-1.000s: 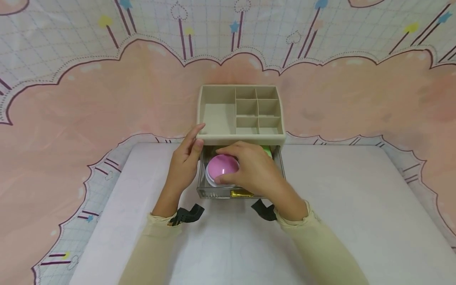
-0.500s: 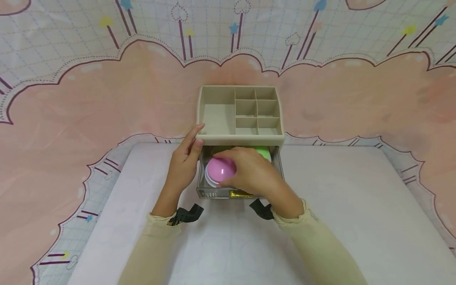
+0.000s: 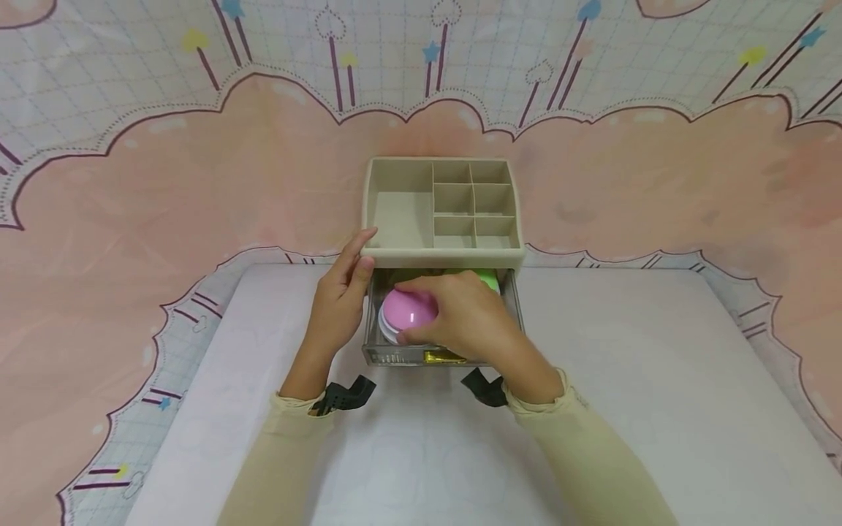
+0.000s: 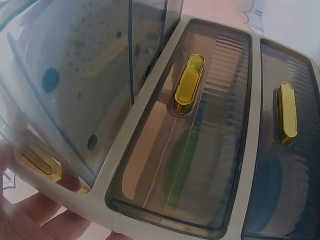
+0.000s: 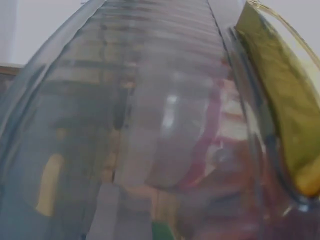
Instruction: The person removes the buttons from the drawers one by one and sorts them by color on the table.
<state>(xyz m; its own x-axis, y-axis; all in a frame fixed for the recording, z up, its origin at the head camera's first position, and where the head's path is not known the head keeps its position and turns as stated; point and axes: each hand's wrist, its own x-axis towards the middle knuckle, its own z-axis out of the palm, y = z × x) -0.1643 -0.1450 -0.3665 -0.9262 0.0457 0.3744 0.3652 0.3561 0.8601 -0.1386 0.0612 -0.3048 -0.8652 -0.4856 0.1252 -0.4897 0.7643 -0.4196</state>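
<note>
Curling over a pink-topped round case [image 3: 408,313], the right hand [image 3: 463,318] grasps it from above, fingertips on its far rim and thumb against its near side. The case has a white lower half and sits in the left part of the open top drawer [image 3: 395,356], a smoky see-through drawer pulled toward the person from a beige organizer [image 3: 444,256]. A gold handle [image 3: 442,357] shows on the drawer front, just below the right hand. Behind the hand, toward the drawer's back right, a green round thing [image 3: 487,279] peeks out, mostly hidden.

The left hand [image 3: 342,299] rests against the organizer's left side with straight fingers, the thumb tip lying on the front left corner of the top tray; it grips nothing. In the left wrist view, that hand's fingers [image 4: 30,220] show blurred at the lower left edge, beside the organizer's frame, and two shut drawers with gold handles lie below the open one, with something green showing dimly through the nearer front.

The organizer's top is a tray split into one large compartment on the left and six small ones on the right. It stands at the far edge of a white mat [image 3: 658,409], which lies on a pink and pale checked cloth [image 3: 197,183]. Both forearms wear cream sleeves with black straps at the wrists. The right wrist view shows only the ribbed drawer front at close range, blurred.
</note>
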